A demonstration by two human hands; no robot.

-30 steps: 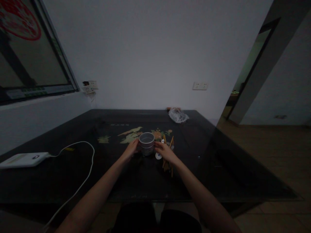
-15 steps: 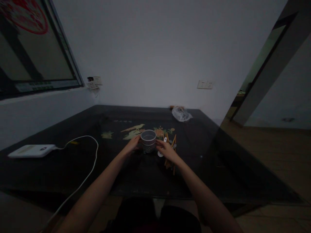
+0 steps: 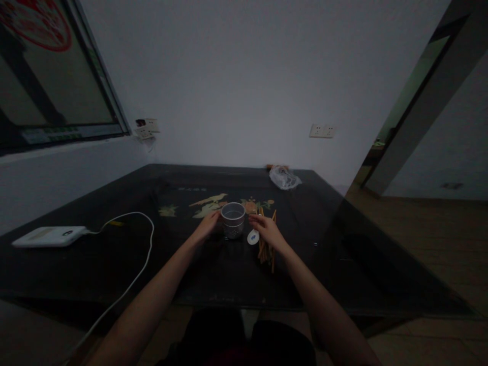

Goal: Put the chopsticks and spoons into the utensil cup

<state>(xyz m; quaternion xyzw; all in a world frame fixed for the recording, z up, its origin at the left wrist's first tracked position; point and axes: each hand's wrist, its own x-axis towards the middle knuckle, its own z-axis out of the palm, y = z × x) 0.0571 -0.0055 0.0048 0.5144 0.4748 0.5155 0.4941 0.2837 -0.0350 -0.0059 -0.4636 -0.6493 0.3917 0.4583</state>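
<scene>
A grey metal utensil holder [image 3: 233, 220], with small holes low in its side, stands upright on the dark table. My left hand [image 3: 211, 223] is curled against its left side, fingers partly hidden behind it. My right hand [image 3: 267, 227] hovers just right of the holder, apart from it, fingers stretched leftward and slightly parted. Under that hand lies a white spoon [image 3: 253, 237] with a blue mark in its bowl; the hand covers most of its handle. Several wooden chopsticks [image 3: 272, 259] lie in a loose bundle, partly beneath my right hand and wrist.
A white device [image 3: 49, 237] lies at the table's left, its white cable [image 3: 151, 239] looping over the front edge. Toward the back is a crumpled clear plastic bag [image 3: 284, 179]. The table [image 3: 305, 284] meets a wall with sockets [image 3: 321, 131]; a window is at left.
My right hand has moved off the holder's right side, slightly rightward over the spoon and chopsticks. More of the spoon's bowl shows now. My left hand stays at the holder.
</scene>
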